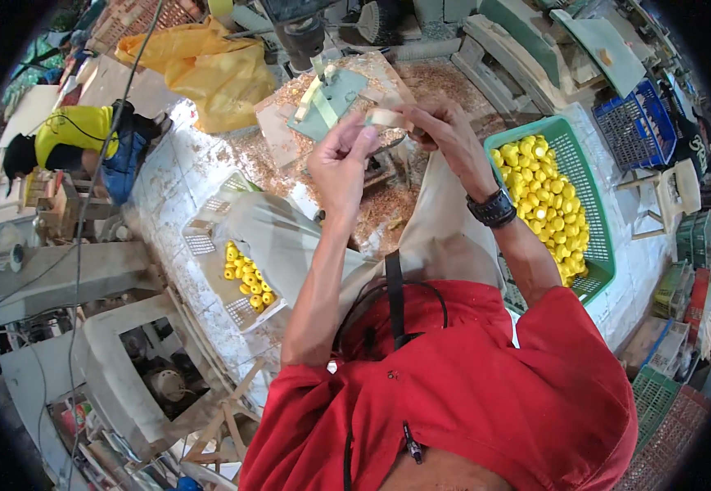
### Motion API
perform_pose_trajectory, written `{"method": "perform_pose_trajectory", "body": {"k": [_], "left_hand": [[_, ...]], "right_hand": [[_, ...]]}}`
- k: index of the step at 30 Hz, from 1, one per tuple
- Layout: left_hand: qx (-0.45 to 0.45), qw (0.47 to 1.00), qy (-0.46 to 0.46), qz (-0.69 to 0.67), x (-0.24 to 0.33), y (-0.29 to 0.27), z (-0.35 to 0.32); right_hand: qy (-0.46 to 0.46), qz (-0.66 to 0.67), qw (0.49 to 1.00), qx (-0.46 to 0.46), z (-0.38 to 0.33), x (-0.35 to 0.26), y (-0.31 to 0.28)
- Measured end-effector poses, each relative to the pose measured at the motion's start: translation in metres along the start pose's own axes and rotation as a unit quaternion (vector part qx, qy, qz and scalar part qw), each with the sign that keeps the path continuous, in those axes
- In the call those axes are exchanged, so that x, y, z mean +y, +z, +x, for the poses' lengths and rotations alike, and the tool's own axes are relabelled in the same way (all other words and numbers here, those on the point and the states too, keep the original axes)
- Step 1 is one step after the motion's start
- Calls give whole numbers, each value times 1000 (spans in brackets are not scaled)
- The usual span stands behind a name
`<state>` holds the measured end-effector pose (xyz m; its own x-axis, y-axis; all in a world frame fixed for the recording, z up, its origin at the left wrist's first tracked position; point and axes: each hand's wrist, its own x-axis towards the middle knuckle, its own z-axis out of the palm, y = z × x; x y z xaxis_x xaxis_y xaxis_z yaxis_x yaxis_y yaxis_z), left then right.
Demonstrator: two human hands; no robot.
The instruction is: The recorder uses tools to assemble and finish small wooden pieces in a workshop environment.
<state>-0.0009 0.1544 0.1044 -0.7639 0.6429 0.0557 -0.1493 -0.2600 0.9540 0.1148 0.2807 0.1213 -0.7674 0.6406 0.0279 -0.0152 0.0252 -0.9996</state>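
My right hand (445, 131), with a black watch on the wrist, grips a pale cream roll of tape (388, 118) over the work table. Beside it, my left hand (342, 159) has its thumb and forefinger pinched together at the roll's left edge; a small greenish bit shows there. Just beyond my hands, a grey-green plate (347, 90) lies on a pinkish board (277, 131) under a drill-press-like machine (304, 41). Pale strips (316, 96) lie across the plate. Brown shavings are strewn over the board.
A green basket (601, 196) of yellow round pieces (542, 196) stands at my right. On my left, a white basket (200, 244) holds more yellow pieces. A yellow sack (216, 74) lies at the far left. Another person (77, 135) in a yellow shirt bends down further left.
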Motion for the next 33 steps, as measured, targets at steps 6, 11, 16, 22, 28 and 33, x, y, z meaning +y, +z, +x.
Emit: {"method": "perform_pose_trajectory", "body": {"k": [6, 11, 16, 22, 28, 33], "left_hand": [[-18, 999, 21, 45, 1, 5, -21], [5, 994, 57, 91, -11, 17, -26], [23, 894, 271, 356, -5, 27, -32], [24, 919, 244, 309, -3, 31, -33], [-11, 906, 264, 331, -13, 21, -19], [-9, 902, 242, 358, -16, 35, -9]], "right_hand": [[51, 22, 998, 15, -33, 1, -5], [84, 89, 992, 33, -52, 13, -7], [109, 240, 964, 37, -66, 12, -1], [73, 230, 963, 117, -66, 13, 14], [104, 274, 951, 95, -52, 21, 8], [142, 288, 945, 64, -36, 39, -4]]}}
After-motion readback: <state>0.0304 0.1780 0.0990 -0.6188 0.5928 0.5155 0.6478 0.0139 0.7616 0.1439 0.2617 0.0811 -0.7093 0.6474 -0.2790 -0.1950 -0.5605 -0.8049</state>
